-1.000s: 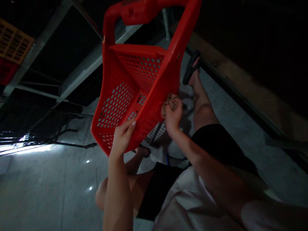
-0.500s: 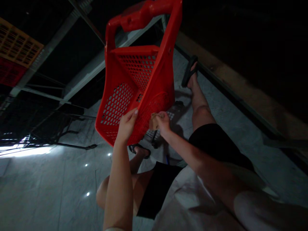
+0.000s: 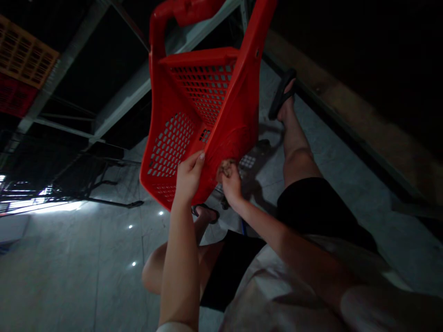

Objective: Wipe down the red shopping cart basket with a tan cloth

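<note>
A red plastic shopping cart (image 3: 238,101) with perforated walls stands tilted in view before me. My left hand (image 3: 188,179) is closed over its near top rim, thumb lying along the edge. Pressed to the outside of the same wall is a crumpled brown rag (image 3: 225,166), pinched in the fingers of my right hand (image 3: 232,185). Motion blur and dim light leave the rag's exact material unclear. Inside the cart, the part in view shows bare red walls and a grid.
My sandalled feet (image 3: 283,94) straddle the cart on a grey tiled floor (image 3: 114,276). At the left stand a metal rack (image 3: 121,97), an orange crate (image 3: 26,53) and a red crate (image 3: 15,94). A ledge (image 3: 332,101) runs along the dark right side.
The view has shifted, bringing the cart slightly larger and its handle partly out of frame. My right hand has turned and moved the rag a little along the wall. My left hand keeps its hold.
</note>
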Demonstrator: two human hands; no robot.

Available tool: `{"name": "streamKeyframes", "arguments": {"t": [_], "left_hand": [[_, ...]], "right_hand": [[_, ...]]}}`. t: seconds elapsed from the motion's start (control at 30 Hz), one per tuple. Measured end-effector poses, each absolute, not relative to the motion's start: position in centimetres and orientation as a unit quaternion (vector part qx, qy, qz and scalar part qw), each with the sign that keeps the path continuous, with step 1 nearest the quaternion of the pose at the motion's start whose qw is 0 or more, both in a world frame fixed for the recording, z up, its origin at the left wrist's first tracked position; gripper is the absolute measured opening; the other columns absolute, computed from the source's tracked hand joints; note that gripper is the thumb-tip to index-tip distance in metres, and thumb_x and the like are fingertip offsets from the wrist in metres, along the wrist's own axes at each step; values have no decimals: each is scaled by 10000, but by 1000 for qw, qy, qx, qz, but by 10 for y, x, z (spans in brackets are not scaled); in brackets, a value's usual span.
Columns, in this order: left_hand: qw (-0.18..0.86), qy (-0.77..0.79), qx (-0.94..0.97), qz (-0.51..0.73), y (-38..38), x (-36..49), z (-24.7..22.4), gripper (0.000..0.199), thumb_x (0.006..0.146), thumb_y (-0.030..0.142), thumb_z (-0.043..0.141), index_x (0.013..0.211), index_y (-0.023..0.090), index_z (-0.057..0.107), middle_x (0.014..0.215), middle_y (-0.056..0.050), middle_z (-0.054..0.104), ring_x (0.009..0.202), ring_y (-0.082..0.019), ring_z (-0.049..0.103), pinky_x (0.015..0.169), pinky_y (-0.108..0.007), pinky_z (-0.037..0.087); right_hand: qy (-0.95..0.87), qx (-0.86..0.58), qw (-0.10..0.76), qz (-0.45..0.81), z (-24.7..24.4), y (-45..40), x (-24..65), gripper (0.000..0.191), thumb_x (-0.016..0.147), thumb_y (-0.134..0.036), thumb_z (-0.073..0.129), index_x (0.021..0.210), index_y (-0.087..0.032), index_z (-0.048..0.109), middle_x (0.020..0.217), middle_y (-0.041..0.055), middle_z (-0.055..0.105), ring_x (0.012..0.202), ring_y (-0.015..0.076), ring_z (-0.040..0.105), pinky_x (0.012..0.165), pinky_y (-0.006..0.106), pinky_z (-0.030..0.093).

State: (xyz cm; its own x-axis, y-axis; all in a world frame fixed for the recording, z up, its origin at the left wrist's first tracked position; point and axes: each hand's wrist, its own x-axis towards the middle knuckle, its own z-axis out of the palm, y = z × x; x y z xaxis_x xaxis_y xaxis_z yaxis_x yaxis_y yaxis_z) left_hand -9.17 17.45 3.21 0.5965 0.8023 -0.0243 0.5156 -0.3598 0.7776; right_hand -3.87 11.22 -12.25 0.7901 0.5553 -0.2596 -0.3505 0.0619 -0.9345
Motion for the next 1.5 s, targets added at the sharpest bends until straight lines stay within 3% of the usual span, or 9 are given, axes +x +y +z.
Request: {"name": "streamKeyframes", "arguments": {"t": [0.17,0.4,0.67,0.77,0.9,1.07,1.2,1.4,1.5], "left_hand": [[499,403,735,219,180,-90,27,408,908,538,664,1064,190,806,1152,-56,801,1145,-247,706,1042,-373,547],[660,368,624,198,168,-100,31,566,857,631,695,1146,157,801,1175,-119,801,1137,-301,742,1097,-467,538],[413,312,837,178,150,-84,19,480,966,439,519,1310,194,746,1242,-98,784,1131,-313,754,1076,-466,559],[327,308,881,146,151,-78,17,527,958,314,493,1441,179,656,1274,-129,766,1129,-305,759,1035,-423,580],[253,322,903,126,159,-82,21,498,974,264,474,1436,211,654,1280,-123,766,1114,-288,764,990,-381,584],[213,340,912,90,176,-101,23,480,964,291,475,1388,228,691,1197,-128,796,1039,-306,779,915,-387,585],[212,317,919,98,186,-114,21,523,978,387,456,1423,218,671,1186,-135,798,1016,-295,775,909,-371,573],[169,322,927,87,189,-123,20,574,1023,529,362,1419,259,678,1103,-111,813,843,-263,759,770,-333,537],[140,336,928,76,191,-126,21,574,1025,547,341,1401,295,694,977,-84,821,736,-236,725,709,-311,490]], "right_hand": [[-131,-592,705,367,-91,83,-99,254,680,-188,604,927,-245,591,942,3,686,875,187,658,884,327,547],[-205,-623,753,52,-27,117,57,199,821,-253,530,1015,-244,571,1067,70,647,1031,216,639,1016,400,510],[-241,-660,683,-198,16,138,161,218,899,-244,467,1081,-231,587,1161,139,605,1145,279,615,1079,498,500],[-344,-679,625,-175,-5,123,112,260,982,-274,454,1160,-259,644,1346,171,592,1314,331,569,1141,562,467],[-519,-692,496,-74,-37,98,62,373,1040,-289,381,1243,-356,686,1356,95,682,1286,342,631,1130,594,498],[-698,-638,325,-25,-20,92,90,390,1035,-269,475,1325,-438,675,1468,-21,669,1262,324,672,1036,572,569],[-751,-599,278,-28,20,107,148,340,1025,-232,535,1239,-410,731,1456,-47,678,1426,279,565,1208,547,446],[-780,-573,199,-155,77,114,252,302,1018,-221,570,1251,-306,742,1385,60,723,1395,262,581,1204,507,448],[-712,-617,236,-237,101,111,302,308,1029,-272,523,1245,-246,740,1309,121,744,1382,298,579,1167,536,467]]}}
